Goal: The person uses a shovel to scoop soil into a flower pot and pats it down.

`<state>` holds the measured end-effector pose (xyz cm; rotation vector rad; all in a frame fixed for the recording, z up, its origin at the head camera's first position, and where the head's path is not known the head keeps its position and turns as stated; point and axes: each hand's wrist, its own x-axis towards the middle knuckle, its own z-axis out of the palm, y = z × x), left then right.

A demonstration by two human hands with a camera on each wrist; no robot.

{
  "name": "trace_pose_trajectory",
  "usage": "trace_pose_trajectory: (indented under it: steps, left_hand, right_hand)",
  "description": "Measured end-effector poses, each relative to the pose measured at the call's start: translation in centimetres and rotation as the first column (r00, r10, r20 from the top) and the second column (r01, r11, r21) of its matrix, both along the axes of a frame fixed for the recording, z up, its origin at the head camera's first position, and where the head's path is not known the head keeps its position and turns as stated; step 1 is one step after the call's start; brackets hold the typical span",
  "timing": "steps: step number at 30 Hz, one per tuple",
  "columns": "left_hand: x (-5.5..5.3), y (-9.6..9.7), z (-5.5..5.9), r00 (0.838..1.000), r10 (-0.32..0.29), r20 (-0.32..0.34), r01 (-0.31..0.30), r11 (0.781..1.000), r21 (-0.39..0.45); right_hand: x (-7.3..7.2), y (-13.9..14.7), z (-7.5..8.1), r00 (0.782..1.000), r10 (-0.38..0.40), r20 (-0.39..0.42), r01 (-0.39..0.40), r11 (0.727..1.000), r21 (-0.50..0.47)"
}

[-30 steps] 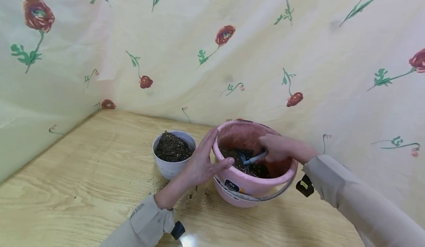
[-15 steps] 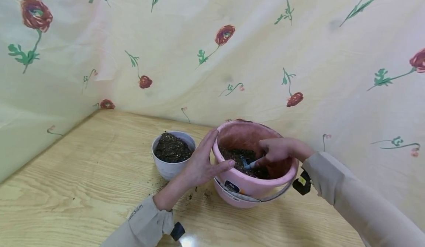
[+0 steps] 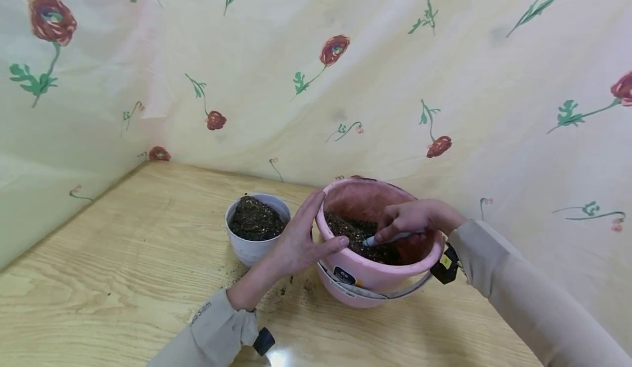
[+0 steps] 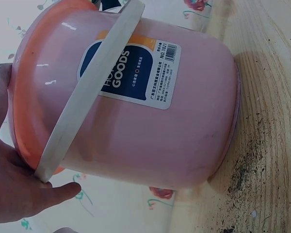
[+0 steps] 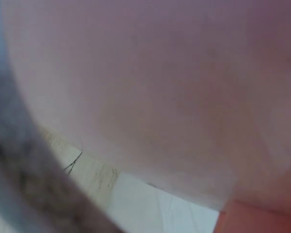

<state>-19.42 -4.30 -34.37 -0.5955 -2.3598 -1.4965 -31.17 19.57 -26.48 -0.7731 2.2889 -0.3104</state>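
A pink bucket [image 3: 372, 272] stands on the wooden table, dark soil [image 3: 349, 231] low inside it. My right hand [image 3: 407, 218] reaches over its right rim and grips the light blue handle of a small trowel [image 3: 370, 241]; the blade is sunk in the soil and hidden. At the left rim my left hand [image 3: 296, 247] rests with fingers and thumb spread. In the left wrist view the bucket [image 4: 150, 141] fills the middle, my left hand [image 4: 14, 187] at its rim. Only the blurred bucket wall [image 5: 145, 97] shows up close in the right wrist view.
A whitish flowerpot [image 3: 253, 250] heaped with dark soil [image 3: 257, 220] stands left of the bucket. Soil crumbs [image 3: 296, 292] lie on the wooden table [image 3: 138, 279] between them. The bucket's pale carrying handle [image 3: 407, 290] hangs down in front. A flowered cloth [image 3: 276, 82] closes off the back.
My right hand has shifted slightly and tilted the trowel lower, and its blue blade has sunk from sight in the soil. The left hand and bucket stay put.
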Motion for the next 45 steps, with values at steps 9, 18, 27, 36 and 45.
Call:
trace_pose_trajectory:
  steps: [9,18,27,36,45]
  left_hand:
    - [0.1,-0.1,-0.1,0.999,0.015,0.04,-0.014,1.0,-0.016]
    - [0.2,-0.5,-0.1,0.999,0.034,0.03,-0.034,0.999,-0.001]
    - [0.2,-0.4,-0.2,1.0,0.024,0.018,-0.024,1.0,0.01]
    - [0.0,-0.2,-0.3,1.0,0.006,-0.019,-0.007,1.0,-0.009]
    - [-0.2,-0.2,-0.2,0.999,-0.013,-0.041,0.013,1.0,-0.016]
  right_hand:
    - [1.2,-0.4,0.6,0.998,-0.032,0.045,0.028,0.997,0.075]
    - [2.8,-3.0,0.8,0.968,0.226,-0.11,-0.201,0.959,0.198]
    - [4.1,-3.6,-0.4,0.95,0.184,-0.251,-0.151,0.978,0.145]
    - [4.2,-2.5,-1.0,0.896,0.249,-0.367,-0.199,0.965,0.169]
    - [4.7,-1.8,-0.3,0.841,0.309,-0.444,-0.244,0.949,0.198]
